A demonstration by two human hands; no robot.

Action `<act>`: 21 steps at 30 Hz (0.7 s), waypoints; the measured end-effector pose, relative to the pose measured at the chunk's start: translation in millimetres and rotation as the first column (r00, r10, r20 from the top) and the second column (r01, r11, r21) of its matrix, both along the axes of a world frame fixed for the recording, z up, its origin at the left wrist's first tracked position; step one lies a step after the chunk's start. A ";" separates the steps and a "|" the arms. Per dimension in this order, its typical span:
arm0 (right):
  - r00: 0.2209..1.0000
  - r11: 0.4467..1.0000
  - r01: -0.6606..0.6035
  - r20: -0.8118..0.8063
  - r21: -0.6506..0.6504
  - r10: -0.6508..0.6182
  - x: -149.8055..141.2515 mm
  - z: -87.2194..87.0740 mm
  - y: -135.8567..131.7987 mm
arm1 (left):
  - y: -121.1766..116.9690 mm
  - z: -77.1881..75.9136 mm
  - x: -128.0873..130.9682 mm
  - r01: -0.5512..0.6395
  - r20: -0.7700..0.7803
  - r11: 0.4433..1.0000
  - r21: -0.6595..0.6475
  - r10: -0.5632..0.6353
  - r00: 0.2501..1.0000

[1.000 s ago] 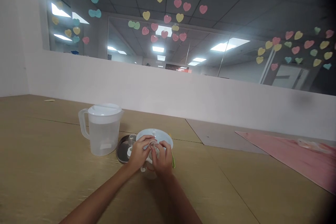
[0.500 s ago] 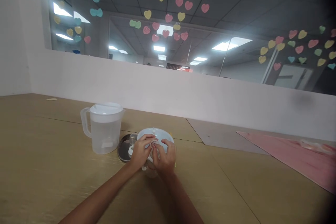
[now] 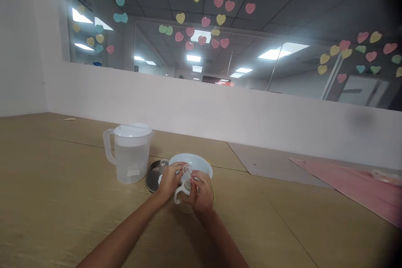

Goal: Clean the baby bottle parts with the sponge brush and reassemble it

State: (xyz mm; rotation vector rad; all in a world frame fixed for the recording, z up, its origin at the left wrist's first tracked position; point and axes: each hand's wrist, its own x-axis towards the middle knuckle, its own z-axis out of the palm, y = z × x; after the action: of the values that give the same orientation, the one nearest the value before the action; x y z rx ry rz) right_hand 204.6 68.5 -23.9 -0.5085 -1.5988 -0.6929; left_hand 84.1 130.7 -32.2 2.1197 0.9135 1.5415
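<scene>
My left hand (image 3: pixel 171 180) pinches a small white ring-shaped piece (image 3: pixel 186 169) at its fingertips, above a pale blue-white bowl (image 3: pixel 196 158). Close on the right, my right hand (image 3: pixel 202 190) is closed, thumb and fingers together at the ring's edge; whatever sits between them is too small to make out. Below the hands stands a clear bottle (image 3: pixel 187 208) with a white curved handle (image 3: pixel 177 197), its upper part partly covered by my right hand. A clear dome-shaped cap (image 3: pixel 163 165) and a white piece, mostly hidden by my left hand, are on a dark round metal tray (image 3: pixel 152 179).
A translucent lidded pitcher (image 3: pixel 132 155) containing clear liquid stands left of the tray. Across the table at right lies a pink sheet (image 3: pixel 348 184) with a plastic-wrapped item (image 3: pixel 386 176) on it. A white wall (image 3: pixel 201 111) with a window rises behind the table.
My right hand has drawn slightly away from the ring and lower, exposing more of the bottle's handle and top. The ring now shows tilted in my left fingers. The whole view has shifted slightly.
</scene>
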 end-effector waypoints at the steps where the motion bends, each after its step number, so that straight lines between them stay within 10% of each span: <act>1: 1.000 1.000 -0.020 0.001 -0.010 0.020 0.4 0.2 -0.3 | 1.6 -1.2 0.3 0.011 -0.003 1.000 -0.006 -0.011 1.000; 21: 0.968 0.997 -0.034 -0.245 0.067 0.050 20.9 6.1 -1.5 | 35.8 -7.2 1.8 -0.133 -0.225 0.987 -0.090 0.110 0.968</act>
State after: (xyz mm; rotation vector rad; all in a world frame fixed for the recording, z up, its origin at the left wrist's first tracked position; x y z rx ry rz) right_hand 225.5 66.9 -17.8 -0.4933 -1.3465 -0.6202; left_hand 85.9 166.5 -39.4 2.2253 1.1928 1.2996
